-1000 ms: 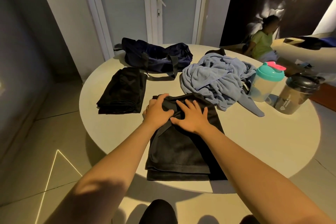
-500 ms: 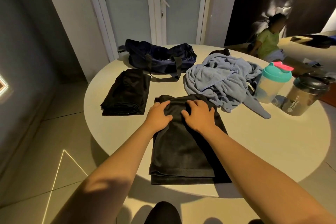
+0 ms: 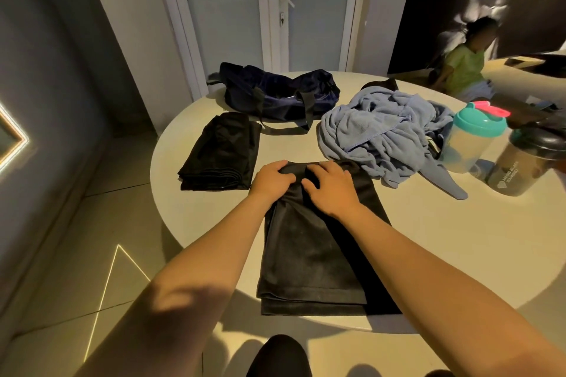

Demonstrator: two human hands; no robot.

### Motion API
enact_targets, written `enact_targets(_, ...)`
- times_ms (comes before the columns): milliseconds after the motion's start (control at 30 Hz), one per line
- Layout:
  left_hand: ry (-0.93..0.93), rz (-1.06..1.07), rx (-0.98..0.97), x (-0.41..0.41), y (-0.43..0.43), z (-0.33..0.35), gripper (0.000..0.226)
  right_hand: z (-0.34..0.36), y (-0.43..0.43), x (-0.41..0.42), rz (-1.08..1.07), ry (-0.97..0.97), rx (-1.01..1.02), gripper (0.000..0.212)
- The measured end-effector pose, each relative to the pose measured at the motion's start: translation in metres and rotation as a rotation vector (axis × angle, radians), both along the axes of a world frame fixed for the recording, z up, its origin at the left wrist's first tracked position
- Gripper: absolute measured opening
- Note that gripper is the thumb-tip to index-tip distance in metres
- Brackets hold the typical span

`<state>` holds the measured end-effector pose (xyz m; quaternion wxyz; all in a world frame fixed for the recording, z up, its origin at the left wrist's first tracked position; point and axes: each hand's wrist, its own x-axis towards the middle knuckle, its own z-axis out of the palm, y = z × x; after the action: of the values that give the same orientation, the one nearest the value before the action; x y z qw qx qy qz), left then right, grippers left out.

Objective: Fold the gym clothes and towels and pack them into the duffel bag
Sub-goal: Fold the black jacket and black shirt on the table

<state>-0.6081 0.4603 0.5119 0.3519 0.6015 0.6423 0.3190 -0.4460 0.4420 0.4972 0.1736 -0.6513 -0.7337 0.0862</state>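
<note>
A black garment lies lengthwise on the round table, its near end at the table's front edge. My left hand and my right hand both curl their fingers over the garment's far edge, side by side. A folded black garment lies to the left. A crumpled light blue towel is heaped just behind my right hand. The navy duffel bag sits at the table's far side, its strap trailing forward.
Two shaker bottles stand at the right: a teal-lidded one and a dark one. A person in a green shirt sits beyond the table. White doors are behind the bag.
Both hands have slid away from me along the black garment to its far edge, and the right hand's spread fingers have curled over that edge.
</note>
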Motion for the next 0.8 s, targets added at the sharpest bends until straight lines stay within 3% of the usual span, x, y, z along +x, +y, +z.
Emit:
enact_targets(133,-0.164,0.173,0.069,0.000,-0.005,-0.011,0.058,-0.010,-0.005,0.010,-0.093,-0.058,-0.193,0.085)
enact_targets(333,-0.114,0.148,0.064,0.000,-0.007,-0.015,0.063,0.000,-0.009,0.013,-0.111,-0.070,-0.332,0.109)
enact_targets(500,-0.087,0.124,0.084,-0.007,-0.015,-0.013,0.055,-0.002,-0.028,0.003,-0.072,-0.131,0.067,0.077)
enact_targets(633,-0.173,0.037,0.122,-0.008,-0.042,-0.013,0.047,-0.008,-0.042,-0.005,-0.032,-0.147,-0.139,0.075)
enact_targets(733,0.051,0.073,0.160,-0.011,-0.062,-0.022,0.050,-0.003,-0.045,-0.002,-0.026,-0.128,-0.201,0.070)
enact_targets(800,0.132,0.107,0.159,-0.012,-0.072,-0.024,0.048,0.000,-0.051,0.000,-0.032,-0.116,-0.085,0.065)
